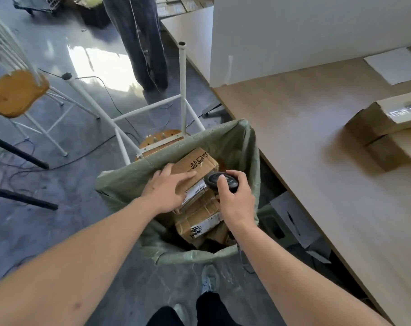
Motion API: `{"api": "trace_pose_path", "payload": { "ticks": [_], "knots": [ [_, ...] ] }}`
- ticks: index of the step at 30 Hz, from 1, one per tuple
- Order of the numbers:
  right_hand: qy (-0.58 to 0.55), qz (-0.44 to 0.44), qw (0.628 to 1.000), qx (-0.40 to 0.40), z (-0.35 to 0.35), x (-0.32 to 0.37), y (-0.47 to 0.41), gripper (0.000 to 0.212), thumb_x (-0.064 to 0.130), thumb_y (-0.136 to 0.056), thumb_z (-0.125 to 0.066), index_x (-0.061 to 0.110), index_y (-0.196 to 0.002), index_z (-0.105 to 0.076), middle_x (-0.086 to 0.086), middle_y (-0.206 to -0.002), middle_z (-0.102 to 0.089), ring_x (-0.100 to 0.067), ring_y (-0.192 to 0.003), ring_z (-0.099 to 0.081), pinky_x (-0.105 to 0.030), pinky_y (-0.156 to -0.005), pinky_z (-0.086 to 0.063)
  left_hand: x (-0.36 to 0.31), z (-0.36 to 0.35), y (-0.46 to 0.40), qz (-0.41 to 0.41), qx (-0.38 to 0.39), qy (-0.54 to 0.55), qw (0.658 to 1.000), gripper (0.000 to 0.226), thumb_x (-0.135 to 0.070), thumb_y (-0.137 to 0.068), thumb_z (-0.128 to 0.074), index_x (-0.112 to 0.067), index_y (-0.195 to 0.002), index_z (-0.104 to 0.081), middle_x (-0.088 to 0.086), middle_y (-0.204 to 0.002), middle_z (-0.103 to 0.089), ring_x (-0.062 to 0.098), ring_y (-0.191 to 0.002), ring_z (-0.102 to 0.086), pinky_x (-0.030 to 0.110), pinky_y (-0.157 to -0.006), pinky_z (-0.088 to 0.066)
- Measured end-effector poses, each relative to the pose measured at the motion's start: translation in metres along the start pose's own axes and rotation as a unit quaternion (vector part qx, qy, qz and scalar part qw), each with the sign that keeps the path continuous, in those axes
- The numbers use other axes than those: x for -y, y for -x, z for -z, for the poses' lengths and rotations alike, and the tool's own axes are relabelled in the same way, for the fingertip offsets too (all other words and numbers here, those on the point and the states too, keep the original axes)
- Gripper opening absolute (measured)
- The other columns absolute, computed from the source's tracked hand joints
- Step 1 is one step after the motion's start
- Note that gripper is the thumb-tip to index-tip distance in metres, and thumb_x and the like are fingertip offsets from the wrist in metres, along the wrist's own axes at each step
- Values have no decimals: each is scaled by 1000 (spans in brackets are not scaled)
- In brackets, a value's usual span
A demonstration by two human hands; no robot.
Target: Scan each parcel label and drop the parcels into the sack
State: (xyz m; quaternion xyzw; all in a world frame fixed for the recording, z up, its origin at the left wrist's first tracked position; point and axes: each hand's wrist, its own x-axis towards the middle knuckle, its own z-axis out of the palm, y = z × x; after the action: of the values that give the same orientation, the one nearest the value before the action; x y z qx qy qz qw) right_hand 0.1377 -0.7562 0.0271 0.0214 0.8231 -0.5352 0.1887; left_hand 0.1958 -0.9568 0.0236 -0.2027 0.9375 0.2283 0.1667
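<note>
A green woven sack point(119, 182) stands open on the floor beside the table, with several cardboard parcels inside. My left hand point(166, 189) lies on the top parcel point(197, 163) over the sack's mouth, fingers spread across its brown face; whether they curl under its edge is hidden. A white label point(195, 190) shows on that parcel between my hands. My right hand point(235, 196) grips a black handheld scanner point(221, 181), thumb on its top, just right of the label. Another labelled parcel point(199, 225) lies lower in the sack.
Two stacked parcels point(383, 128) sit at the right on the wooden table point(317, 161), with a white sheet point(397, 64) behind them. An upturned white stool point(152, 107) stands behind the sack, a chair point(16, 92) to the left, a person's legs point(141, 43) beyond. Cables cross the floor.
</note>
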Motion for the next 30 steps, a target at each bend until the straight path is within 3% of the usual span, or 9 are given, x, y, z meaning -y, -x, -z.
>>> {"api": "trace_pose_path", "payload": {
  "ticks": [6,11,13,18,22,26,30],
  "knots": [
    [-7,-24,999,-21,1,-6,-21,20,51,-104,-62,46,-123,-58,25,-106,-66,-9,-102,-70,-46,-92,-65,-13,-7,-29,-79,-23,-41,996,65,-41,-98,-66,-59,-153,-38,5,-172,-14,32,-155,-19,51,-128,-22],
    [-20,-35,997,-64,6,-3,-23,20,60,-97,-60,58,-116,-54,24,-108,-66,-12,-102,-72,-46,-93,-64,-25,-7,-54,-167,-33,-54,984,57,-17,-104,-60,-29,-158,-45,6,-173,-24,25,-160,-16,28,-126,1],
    [-28,-35,996,-79,7,-1,-21,20,66,-92,-58,63,-112,-53,24,-107,-66,-13,-102,-72,-47,-92,-64,-31,-8,-63,-174,-29,-72,982,60,-13,-106,-56,-27,-161,-38,4,-173,-21,24,-161,-15,28,-125,3],
    [-27,-30,994,-100,9,3,-20,16,67,-92,-56,69,-106,-50,25,-107,-65,-12,-102,-72,-47,-92,-65,-39,-8,-79,-167,8,-137,976,68,-15,-107,-51,-30,-166,-20,3,-176,-10,25,-162,-9,40,-132,-8],
    [-27,-30,993,-114,12,8,-16,15,61,-97,-60,66,-108,-50,25,-106,-65,-13,-100,-73,-46,-91,-65,-43,-1,-76,-175,18,-173,969,72,-29,-104,-58,-28,-167,-23,6,-175,-15,28,-160,-15,43,-130,-13],
    [-27,-25,992,-122,20,18,-5,23,52,-104,-61,48,-125,-54,21,-107,-65,-11,-98,-72,-46,-92,-65,-55,11,-64,-188,6,-193,963,71,-35,-103,-60,-26,-165,-27,7,-173,-21,30,-159,-20,44,-130,-15],
    [-24,-20,988,-149,27,33,11,27,55,-102,-60,45,-127,-55,21,-106,-64,-13,-98,-70,-49,-91,-65,-70,29,-44,-212,-4,-204,956,67,-38,-106,-55,-24,-165,-27,8,-173,-21,31,-158,-21,45,-129,-19]
  ]
}}
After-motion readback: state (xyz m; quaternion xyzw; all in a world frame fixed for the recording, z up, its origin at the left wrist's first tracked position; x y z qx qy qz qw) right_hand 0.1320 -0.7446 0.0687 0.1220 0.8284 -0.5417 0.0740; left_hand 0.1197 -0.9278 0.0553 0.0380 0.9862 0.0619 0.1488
